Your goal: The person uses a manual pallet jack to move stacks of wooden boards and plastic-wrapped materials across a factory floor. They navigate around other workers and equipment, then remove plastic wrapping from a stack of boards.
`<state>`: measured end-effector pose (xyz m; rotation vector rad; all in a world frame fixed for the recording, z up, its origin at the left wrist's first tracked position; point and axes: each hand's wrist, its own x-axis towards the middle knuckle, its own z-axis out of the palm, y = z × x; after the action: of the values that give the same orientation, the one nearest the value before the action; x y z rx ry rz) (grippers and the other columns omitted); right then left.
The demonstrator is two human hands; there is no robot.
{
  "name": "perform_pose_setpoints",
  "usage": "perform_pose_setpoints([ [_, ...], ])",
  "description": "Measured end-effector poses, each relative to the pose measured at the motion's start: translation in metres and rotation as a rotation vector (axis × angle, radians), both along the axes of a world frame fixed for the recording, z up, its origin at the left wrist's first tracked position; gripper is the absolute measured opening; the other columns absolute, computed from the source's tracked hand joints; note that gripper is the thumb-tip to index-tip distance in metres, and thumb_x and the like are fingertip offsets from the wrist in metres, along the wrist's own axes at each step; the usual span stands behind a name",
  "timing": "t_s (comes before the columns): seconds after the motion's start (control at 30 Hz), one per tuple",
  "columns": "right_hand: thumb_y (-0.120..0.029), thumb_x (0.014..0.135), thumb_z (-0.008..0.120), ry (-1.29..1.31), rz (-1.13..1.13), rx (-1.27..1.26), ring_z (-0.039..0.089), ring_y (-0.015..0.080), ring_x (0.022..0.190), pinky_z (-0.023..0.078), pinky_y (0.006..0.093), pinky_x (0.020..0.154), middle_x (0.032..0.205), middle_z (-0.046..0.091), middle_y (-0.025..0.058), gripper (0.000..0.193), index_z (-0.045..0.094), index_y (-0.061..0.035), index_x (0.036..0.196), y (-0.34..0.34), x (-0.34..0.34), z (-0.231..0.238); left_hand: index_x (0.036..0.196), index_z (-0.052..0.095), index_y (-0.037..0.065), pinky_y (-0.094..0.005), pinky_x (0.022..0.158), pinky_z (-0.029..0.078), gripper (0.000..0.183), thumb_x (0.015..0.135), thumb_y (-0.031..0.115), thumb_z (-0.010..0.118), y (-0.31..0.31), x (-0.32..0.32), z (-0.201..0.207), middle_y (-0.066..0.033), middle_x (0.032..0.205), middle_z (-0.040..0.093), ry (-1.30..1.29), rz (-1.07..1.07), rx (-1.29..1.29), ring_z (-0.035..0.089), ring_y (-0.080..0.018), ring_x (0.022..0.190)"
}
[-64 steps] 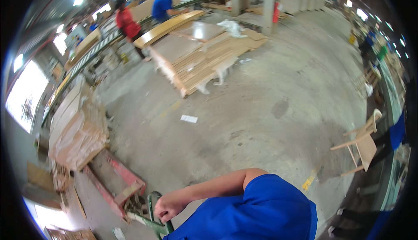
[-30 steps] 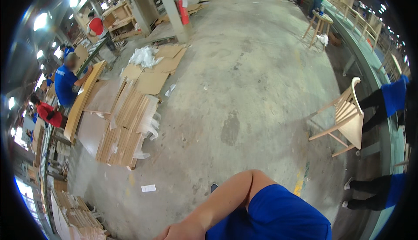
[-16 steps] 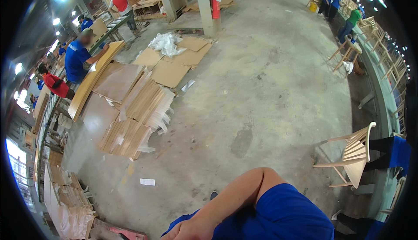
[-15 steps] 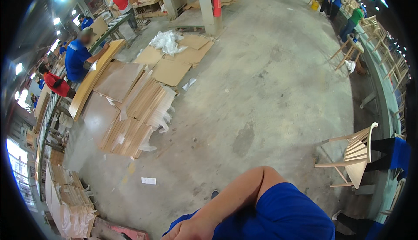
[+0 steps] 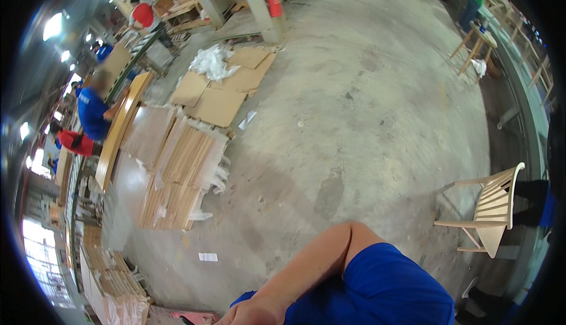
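Note:
My right arm, in a blue sleeve, bends at the elbow and reaches across to the lower left. My right hand (image 5: 250,313) sits at the bottom edge of the picture, which cuts off its fingers, so I cannot tell whether it is open or holding anything. Just left of it shows the tip of a small dark thing (image 5: 186,320), too little to name. A flat reddish piece (image 5: 197,317) lies behind that tip. My left hand is out of the picture.
Wrapped wooden panels (image 5: 177,175) lie stacked on the concrete floor, beside flattened cardboard (image 5: 215,108) with crumpled plastic (image 5: 211,63). More panels (image 5: 115,272) stand lower left. A wooden chair (image 5: 492,207) is at right, near a long conveyor (image 5: 525,107). People work along both sides.
The view has turned slightly: the stacked panels sit lower, and the chair lies a little farther right. My right arm keeps nearly the same pose.

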<state>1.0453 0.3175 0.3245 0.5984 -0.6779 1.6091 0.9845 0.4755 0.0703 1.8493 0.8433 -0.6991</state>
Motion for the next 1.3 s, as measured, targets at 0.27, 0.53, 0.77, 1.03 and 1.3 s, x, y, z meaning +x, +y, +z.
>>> perform_pose_setpoints([
  [0.27,-0.021,0.093,0.046,-0.094,-0.196,0.031,0.045,0.0243,0.119,0.035,0.0378,0.100,0.130,0.045,0.0200,0.048,0.035,0.0079,0.130,-0.133,0.056,0.013,0.083,0.053,-0.004,-0.0367,0.051,0.048,0.028,0.070,0.020,0.060,-0.118,0.088,0.008,-0.0144,0.064,0.058,-0.051,-0.104,0.034,0.060,-0.0234,0.055],
  [0.53,-0.024,0.091,0.047,-0.088,-0.186,0.041,0.054,0.0248,0.107,0.041,0.0369,0.092,0.117,0.054,0.0199,0.044,0.043,0.0095,0.119,-0.245,0.099,0.035,0.083,0.052,-0.004,-0.0371,0.050,0.047,0.026,0.070,0.018,0.059,-0.203,0.140,0.006,-0.0145,0.063,0.057,-0.101,-0.081,0.079,0.060,-0.0240,0.054],
  [0.77,-0.035,0.088,0.051,-0.265,-0.391,-0.059,0.059,0.0240,0.096,0.046,0.0344,0.084,0.106,0.059,0.0198,0.054,0.046,0.0114,0.115,-0.335,0.167,0.028,0.083,0.051,-0.004,-0.0374,0.049,0.047,0.025,0.070,0.016,0.058,-0.257,0.201,-0.026,-0.0146,0.063,0.056,-0.122,0.050,0.171,0.059,-0.0245,0.053],
  [1.03,-0.040,0.084,0.056,-0.536,-0.585,-0.333,0.058,0.0230,0.087,0.045,0.0342,0.076,0.095,0.059,0.0172,0.053,0.051,0.0084,0.105,-0.454,0.298,0.025,0.084,0.050,-0.004,-0.0378,0.049,0.047,0.023,0.070,0.014,0.057,-0.273,0.302,-0.058,-0.0147,0.062,0.056,-0.097,0.407,0.434,0.059,-0.0251,0.052],
  [1.3,-0.036,0.093,0.043,0.050,-1.469,-0.833,0.044,0.0151,0.054,0.036,0.0283,0.054,0.061,0.050,0.0023,0.032,0.054,-0.0062,0.090,-0.599,0.399,-0.084,0.084,0.049,-0.004,-0.0382,0.048,0.047,0.022,0.070,0.012,0.056,-0.304,0.324,-0.076,-0.0148,0.062,0.055,-0.107,0.686,0.526,0.059,-0.0257,0.052],
])
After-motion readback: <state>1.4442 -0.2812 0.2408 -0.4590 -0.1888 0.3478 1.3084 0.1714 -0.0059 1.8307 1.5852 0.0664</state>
